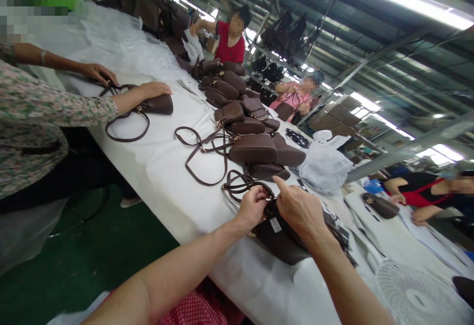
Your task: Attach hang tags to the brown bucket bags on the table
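Observation:
A dark brown handbag (279, 238) with a small white label lies on the white table before me. My left hand (254, 206) is closed, its fingers pinching the bag's strap (264, 185) near a gold fitting. Over the bag's top edge, my right hand (299, 211) is curled on the bag with the index finger sticking out; its other fingertips are hidden behind the hand. A looped strap (231, 186) lies just beyond my left hand. Close to my right hand rests another brown bag (268, 172), part of a pile.
Brown bags (254, 148) are heaped along the table (163, 167). At left, a co-worker's hands (153, 89) rest on a bag. Clear plastic (324, 164) lies beyond my right hand; a white fan (413, 295) stands at lower right. Other people work across the table.

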A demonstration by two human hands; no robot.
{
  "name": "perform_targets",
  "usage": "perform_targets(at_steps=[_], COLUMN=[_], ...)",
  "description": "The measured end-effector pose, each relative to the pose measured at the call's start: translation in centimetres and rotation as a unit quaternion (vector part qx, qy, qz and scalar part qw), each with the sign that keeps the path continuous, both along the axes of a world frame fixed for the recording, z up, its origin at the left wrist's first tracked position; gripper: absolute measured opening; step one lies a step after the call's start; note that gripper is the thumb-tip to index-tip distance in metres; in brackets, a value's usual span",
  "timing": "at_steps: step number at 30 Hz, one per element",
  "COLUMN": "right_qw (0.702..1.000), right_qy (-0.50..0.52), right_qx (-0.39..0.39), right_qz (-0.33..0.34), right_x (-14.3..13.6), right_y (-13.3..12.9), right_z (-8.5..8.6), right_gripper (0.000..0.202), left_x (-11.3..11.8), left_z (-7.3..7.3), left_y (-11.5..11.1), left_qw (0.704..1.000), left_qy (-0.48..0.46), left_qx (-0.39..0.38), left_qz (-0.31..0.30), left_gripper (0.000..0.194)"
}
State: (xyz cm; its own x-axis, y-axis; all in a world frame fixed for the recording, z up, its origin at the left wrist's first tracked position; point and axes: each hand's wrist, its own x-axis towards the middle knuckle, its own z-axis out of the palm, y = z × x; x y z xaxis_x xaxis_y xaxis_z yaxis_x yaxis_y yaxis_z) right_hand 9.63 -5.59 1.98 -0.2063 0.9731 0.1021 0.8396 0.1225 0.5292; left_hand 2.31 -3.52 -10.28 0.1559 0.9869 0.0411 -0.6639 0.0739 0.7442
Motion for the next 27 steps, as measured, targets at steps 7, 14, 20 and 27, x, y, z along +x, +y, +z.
perform_targets(at_steps=[7,14,20,27], right_qw=[0.999,1.000,0.996,0.916], right_qy=[-0.028,0.012,0.083,0.365], right_qx=[-0.010,-0.015,-0.032,-0.042], right_qz=[0.023,-0.016,-0.018,0.162], right_x=[-0.7,0.0,0.1,3.2], right_y=[0.1,0.4,0.4,0.5], right_z=[-1.1,-2.0,-2.1,-2.2], right_gripper=[0.045,0.054,0.055,0.015], left_x=[0.4,0.1,0.3,-4.7], left_z=[-0.3,0.1,-0.3,0.6], left_y=[-0.1,0.3,0.7,-0.1], left_qw=[1.000,0.995,0.987,0.946], left_qy=[0.000,0.084,0.148,0.285], left_qx=[0.003,0.006,-0.009,0.109], left_qz=[0.015,0.053,0.067,0.107], left_gripper=[0.026,0.019,0.016,0.020])
